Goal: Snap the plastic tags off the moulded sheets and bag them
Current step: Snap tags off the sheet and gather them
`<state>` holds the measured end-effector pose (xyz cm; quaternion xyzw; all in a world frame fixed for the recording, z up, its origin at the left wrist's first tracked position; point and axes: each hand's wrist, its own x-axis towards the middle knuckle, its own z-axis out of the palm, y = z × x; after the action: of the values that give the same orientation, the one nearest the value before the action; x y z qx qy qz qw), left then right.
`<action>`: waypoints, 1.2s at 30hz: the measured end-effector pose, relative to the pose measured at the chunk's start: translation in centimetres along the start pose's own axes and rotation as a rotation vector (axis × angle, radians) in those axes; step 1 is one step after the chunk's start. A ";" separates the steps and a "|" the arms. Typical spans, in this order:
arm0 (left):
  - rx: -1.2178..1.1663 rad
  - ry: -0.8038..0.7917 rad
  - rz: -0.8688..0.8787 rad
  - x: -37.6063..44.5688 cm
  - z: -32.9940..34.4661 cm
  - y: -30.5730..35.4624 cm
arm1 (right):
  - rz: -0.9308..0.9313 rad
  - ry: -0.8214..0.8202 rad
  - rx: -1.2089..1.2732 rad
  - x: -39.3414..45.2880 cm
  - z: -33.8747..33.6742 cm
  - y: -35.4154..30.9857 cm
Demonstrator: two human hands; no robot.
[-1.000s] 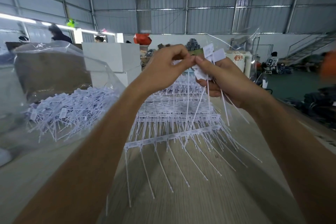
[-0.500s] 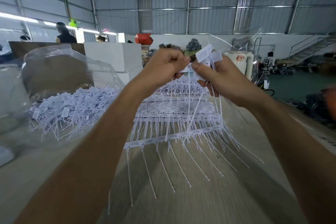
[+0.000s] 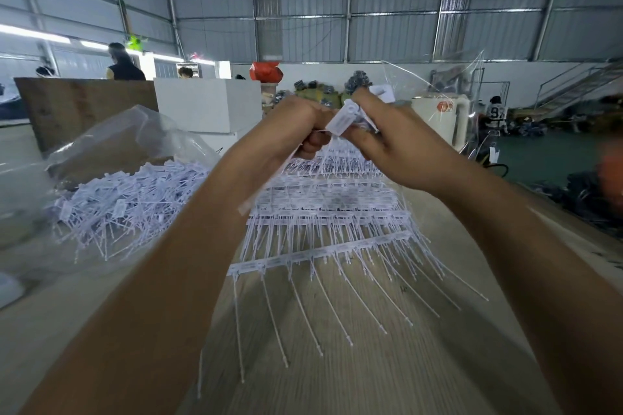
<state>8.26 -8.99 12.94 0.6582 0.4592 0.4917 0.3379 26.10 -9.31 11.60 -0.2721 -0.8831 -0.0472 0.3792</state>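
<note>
head view: your left hand (image 3: 296, 126) and right hand (image 3: 397, 141) are raised together in front of you, knuckles nearly touching. your left hand's fingers are curled round the top of a sheet (image 3: 323, 199) of white tags, which hangs from it down toward the counter (image 3: 371, 374). your right hand pinches a tag (image 3: 342, 120) between thumb and forefinger, right at the left hand's grip; more tag heads poke out above its fingers, so it seems to hold a small bunch, though blur makes the count unclear. whether the pinched tag is already free of the sheet, you cannot tell from here. the sheet's thin tails fan out below, and more sheets (image 3: 323, 246) lie stacked on the counter under your hands, their cross strips running left to right. to your left a clear bag (image 3: 111, 141) lies open on the counter with a heap of loose tags (image 3: 128, 202) inside it. behind the bag stands a brown board (image 3: 77, 104), with a white box (image 3: 209, 104) beside it. a person (image 3: 123, 62) stands beyond the board.
</note>
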 end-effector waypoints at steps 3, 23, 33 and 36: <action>0.166 0.179 0.070 -0.1 0.2 0.5 | 0.030 -0.023 0.073 -0.2 0.1 -0.2; 0.279 -0.087 0.380 -0.8 0.3 0.1 | 0.323 0.228 0.335 -0.3 -0.5 1.6; 0.090 0.056 0.427 -0.3 0.0 -0.4 | 0.404 0.115 0.692 -0.3 -0.1 0.3; 0.052 0.065 0.438 -0.3 -0.1 -0.4 | 0.367 0.098 0.643 -0.4 -0.1 0.2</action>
<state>8.05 -9.11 12.50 0.7345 0.3285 0.5623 0.1910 26.49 -9.30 11.34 -0.2903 -0.7700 0.2886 0.4895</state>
